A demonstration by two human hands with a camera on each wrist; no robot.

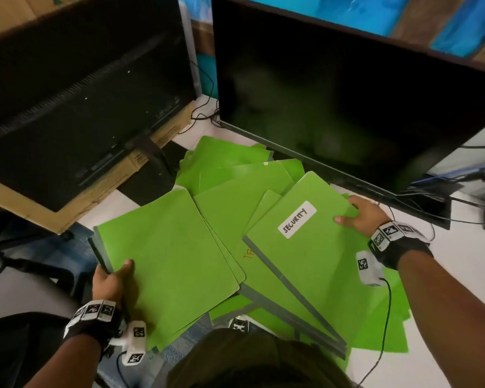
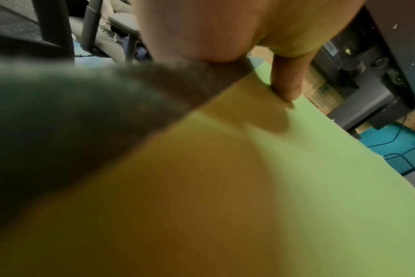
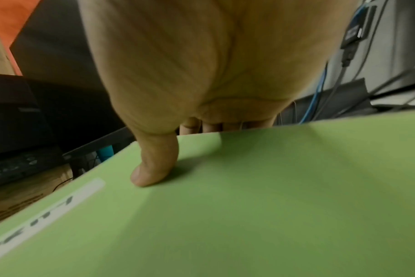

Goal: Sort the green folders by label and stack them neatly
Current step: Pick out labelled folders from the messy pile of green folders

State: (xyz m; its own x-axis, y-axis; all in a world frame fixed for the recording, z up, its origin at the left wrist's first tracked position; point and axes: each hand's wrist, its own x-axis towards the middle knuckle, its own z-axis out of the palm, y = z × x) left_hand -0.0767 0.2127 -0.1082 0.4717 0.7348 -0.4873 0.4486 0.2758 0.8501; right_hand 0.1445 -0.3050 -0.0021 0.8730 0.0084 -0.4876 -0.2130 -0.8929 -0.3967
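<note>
Several green folders lie fanned across the white desk [image 1: 445, 264]. My left hand [image 1: 111, 278] grips the near spine corner of a plain green folder [image 1: 168, 247], thumb on top; the left wrist view shows that thumb [image 2: 286, 82] pressing the cover [image 2: 272, 168] beside the grey spine. My right hand [image 1: 360, 215] holds the far right edge of a folder labelled SECURITY [image 1: 303, 242], thumb on the cover and fingers under the edge; the right wrist view shows the same hold on the folder [image 3: 249, 206]. More green folders [image 1: 235, 169] lie behind and beneath, one with orange writing.
Two dark monitors stand at the back: the left monitor [image 1: 81, 93] sits on a cardboard box [image 1: 67, 208], the right monitor [image 1: 347, 93] overhangs the folders. Cables [image 1: 459, 208] trail at the right. A chair [image 1: 25, 270] is at the left.
</note>
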